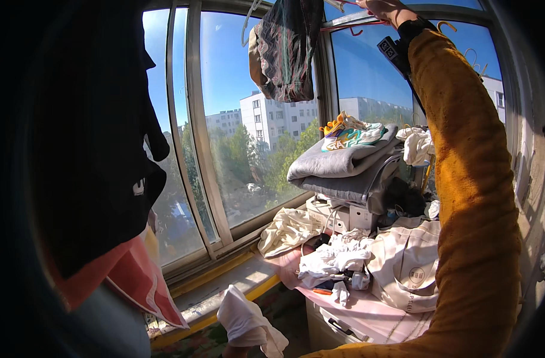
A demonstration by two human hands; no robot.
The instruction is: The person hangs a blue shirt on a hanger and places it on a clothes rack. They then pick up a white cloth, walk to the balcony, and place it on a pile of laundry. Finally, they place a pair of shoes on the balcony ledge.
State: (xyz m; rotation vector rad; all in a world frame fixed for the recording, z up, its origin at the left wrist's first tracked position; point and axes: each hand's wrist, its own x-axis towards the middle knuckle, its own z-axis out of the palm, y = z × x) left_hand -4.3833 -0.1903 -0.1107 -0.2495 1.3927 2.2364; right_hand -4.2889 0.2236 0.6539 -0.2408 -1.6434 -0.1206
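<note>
My right arm, in a mustard-orange sleeve, reaches up to the top edge. There my right hand (387,9) is closed on a thin red clothes hanger (359,26), partly cut off by the frame. A dark strap and a small black box are on that wrist. At the bottom edge, my left hand (239,351) holds up a crumpled white cloth (241,316), which covers most of its fingers. I cannot make out which garment the cloth is. Left of the hanger, patterned dark shorts or a similar garment (290,53) hang from above.
Black clothing (93,149) and a red-pink cloth (142,280) hang at left. Windows (254,197) run behind. On a pink-covered cabinet (398,325) lie white cloths (335,259), a beige bag (406,262) and boxes below folded grey blankets (338,161). A yellow-edged sill (213,298) stands nearby.
</note>
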